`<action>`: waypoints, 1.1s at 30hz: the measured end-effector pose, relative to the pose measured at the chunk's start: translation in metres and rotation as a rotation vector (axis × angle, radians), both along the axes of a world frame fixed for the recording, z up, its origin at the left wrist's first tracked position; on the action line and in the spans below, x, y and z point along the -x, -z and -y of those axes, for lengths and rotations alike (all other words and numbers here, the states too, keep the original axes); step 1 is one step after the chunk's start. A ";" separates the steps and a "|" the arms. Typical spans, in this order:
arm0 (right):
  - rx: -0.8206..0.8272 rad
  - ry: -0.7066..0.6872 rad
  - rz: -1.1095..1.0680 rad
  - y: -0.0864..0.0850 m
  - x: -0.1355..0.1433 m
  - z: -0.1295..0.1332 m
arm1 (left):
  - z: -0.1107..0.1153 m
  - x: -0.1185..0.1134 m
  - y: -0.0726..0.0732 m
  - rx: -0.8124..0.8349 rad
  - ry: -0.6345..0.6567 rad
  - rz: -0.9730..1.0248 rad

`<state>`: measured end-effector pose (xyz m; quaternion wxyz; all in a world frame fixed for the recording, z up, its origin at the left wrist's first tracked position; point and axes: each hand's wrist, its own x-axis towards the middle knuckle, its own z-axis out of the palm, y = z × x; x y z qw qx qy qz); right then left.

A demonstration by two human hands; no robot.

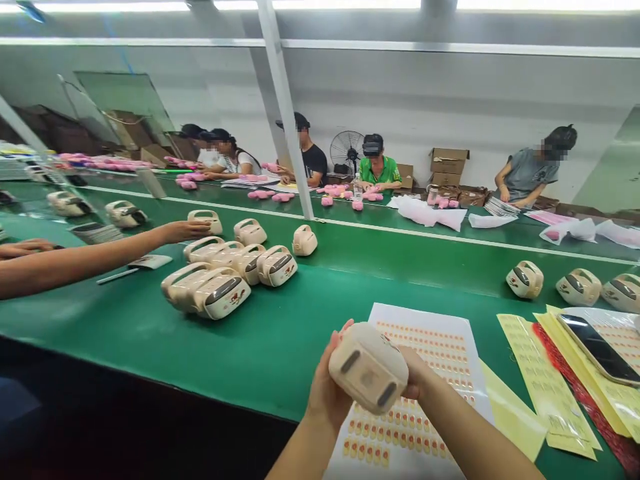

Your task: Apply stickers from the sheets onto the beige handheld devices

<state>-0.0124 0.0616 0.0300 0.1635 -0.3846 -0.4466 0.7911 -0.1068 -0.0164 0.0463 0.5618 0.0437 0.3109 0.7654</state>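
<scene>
A cream-coloured device (369,368) is held up between my two hands, its underside with two dark strips facing the camera. My left hand (327,380) wraps round its left side, fingertips showing at the top edge. On its right side my right hand (416,375) grips it, with some fingers hidden behind. Beneath lies a white sheet (430,327) with rows of small orange and red stickers. A pale yellow sheet (510,413) sticks out from under it on the right.
Several similar devices (220,293) stand left on the green table (280,333), where another person's arm (100,260) reaches in. More devices (525,279), yellow sticker strips (545,380) and a phone (600,348) are at right. People sit across the table behind a post (286,107).
</scene>
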 end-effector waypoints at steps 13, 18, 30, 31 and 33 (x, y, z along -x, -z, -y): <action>-1.358 0.122 0.315 0.083 -0.067 0.074 | 0.029 -0.005 0.091 -0.051 -0.069 0.065; -1.768 0.125 0.470 0.101 -0.071 0.101 | 0.038 -0.006 0.094 -0.023 -0.131 0.134; -2.025 0.247 0.523 0.100 -0.060 0.111 | 0.028 -0.015 0.077 -0.006 -0.242 0.153; -2.000 0.256 0.518 0.100 -0.061 0.111 | 0.028 -0.016 0.076 0.002 -0.253 0.143; -1.938 0.277 0.524 0.101 -0.063 0.111 | 0.027 -0.017 0.073 0.009 -0.272 0.127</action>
